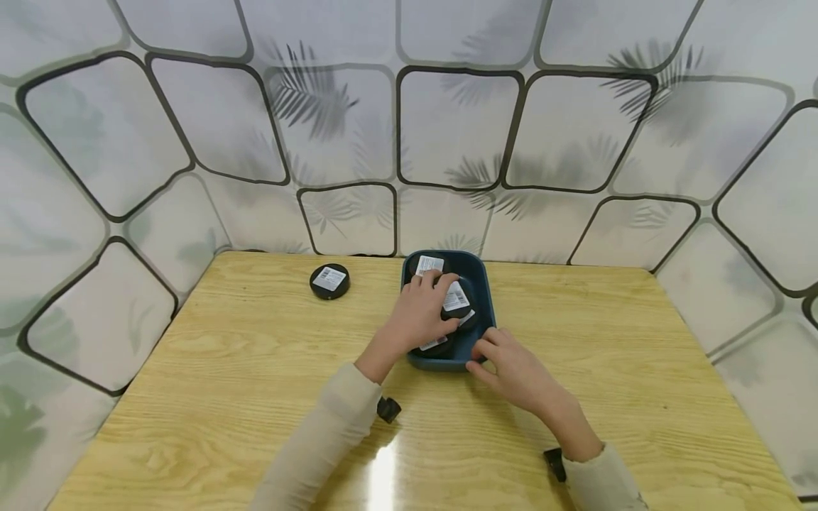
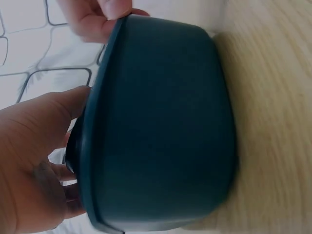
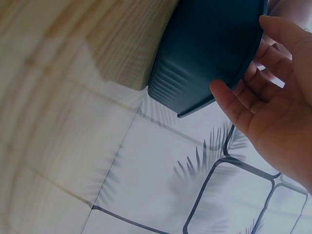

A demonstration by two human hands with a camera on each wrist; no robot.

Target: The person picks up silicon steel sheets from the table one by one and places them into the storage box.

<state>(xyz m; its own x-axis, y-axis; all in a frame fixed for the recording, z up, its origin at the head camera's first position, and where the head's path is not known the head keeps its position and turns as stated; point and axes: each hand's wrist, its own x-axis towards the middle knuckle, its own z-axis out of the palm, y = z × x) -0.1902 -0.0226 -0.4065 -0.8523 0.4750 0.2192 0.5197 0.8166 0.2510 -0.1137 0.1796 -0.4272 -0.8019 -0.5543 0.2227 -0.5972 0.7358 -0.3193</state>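
Note:
A dark blue-green plastic bin point(image 1: 488, 305) stands on the table with several round black discs inside, each bearing a white label. My left hand point(image 1: 418, 312) reaches over the bin's left side and holds one labelled black disc point(image 1: 455, 299) between thumb and fingers. That disc point(image 2: 73, 146) shows as a dark edge at the rim in the left wrist view. At the near right corner, my right hand point(image 1: 511, 369) grips the bin's rim point(image 3: 258, 41), thumb and fingers on either side. Another labelled disc point(image 1: 429, 265) lies at the bin's far left, partly covered by my left fingers.
One more black disc point(image 1: 329, 282) with a white label lies on the wooden table point(image 1: 255, 369), left of the bin. A patterned fabric wall point(image 1: 460, 128) stands behind the table and along its sides. Black straps point(image 1: 388, 409) show at both wrists.

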